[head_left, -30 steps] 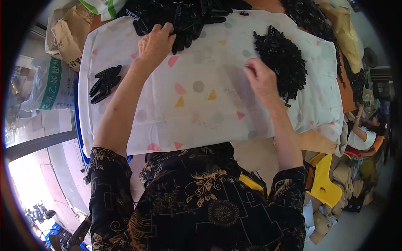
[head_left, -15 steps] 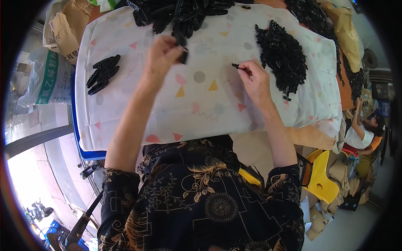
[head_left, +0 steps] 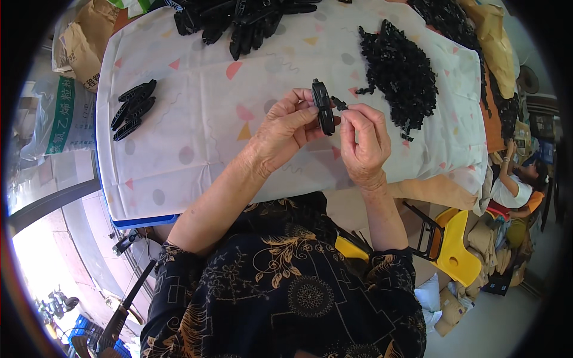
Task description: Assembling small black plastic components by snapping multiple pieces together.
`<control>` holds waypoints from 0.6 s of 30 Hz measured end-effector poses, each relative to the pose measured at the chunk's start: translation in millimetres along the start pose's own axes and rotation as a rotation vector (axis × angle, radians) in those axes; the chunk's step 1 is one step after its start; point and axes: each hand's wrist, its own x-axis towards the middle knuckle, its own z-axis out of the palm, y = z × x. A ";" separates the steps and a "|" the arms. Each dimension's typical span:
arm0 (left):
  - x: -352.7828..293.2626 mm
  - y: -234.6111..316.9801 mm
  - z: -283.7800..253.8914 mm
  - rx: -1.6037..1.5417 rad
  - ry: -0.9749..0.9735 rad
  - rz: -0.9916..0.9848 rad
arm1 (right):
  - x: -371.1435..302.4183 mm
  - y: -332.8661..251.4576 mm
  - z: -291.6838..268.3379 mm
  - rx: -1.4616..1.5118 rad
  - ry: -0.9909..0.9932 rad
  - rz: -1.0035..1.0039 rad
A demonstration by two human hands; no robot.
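Note:
A long black plastic part (head_left: pixel 323 107) stands on end between the fingers and thumb of my left hand (head_left: pixel 285 126), above the middle of the table. My right hand (head_left: pixel 363 140) pinches a small black plastic piece (head_left: pixel 339 104) right beside it; whether the two touch, I cannot tell. To the right lies a heap of small black pieces (head_left: pixel 401 74). Long black parts (head_left: pixel 245 21) are piled at the far edge, and several similar long parts (head_left: pixel 133 108) lie together at the left.
A white patterned cloth (head_left: pixel 197 173) covers the table. Left of it stand a plastic sack (head_left: pixel 62 116) and brown paper bags (head_left: pixel 89 45). More black pieces (head_left: pixel 447 30) lie beyond the right corner. A yellow chair (head_left: pixel 458 253) and another person (head_left: pixel 513 185) are at the right.
My left hand has come back from the far pile, nearer and to the right, with the long black part. Both hands are now close together.

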 end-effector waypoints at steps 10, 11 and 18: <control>1.0 -6.2 -0.4 -0.045 -0.011 -0.038 | -6.9 0.7 0.9 0.020 0.033 -0.016; 0.6 -6.6 0.7 -0.053 0.000 -0.054 | -7.2 0.5 0.1 0.033 0.032 0.007; -2.6 -3.3 -6.0 -0.075 -0.034 -0.269 | 5.0 16.2 -12.8 0.253 -0.136 0.140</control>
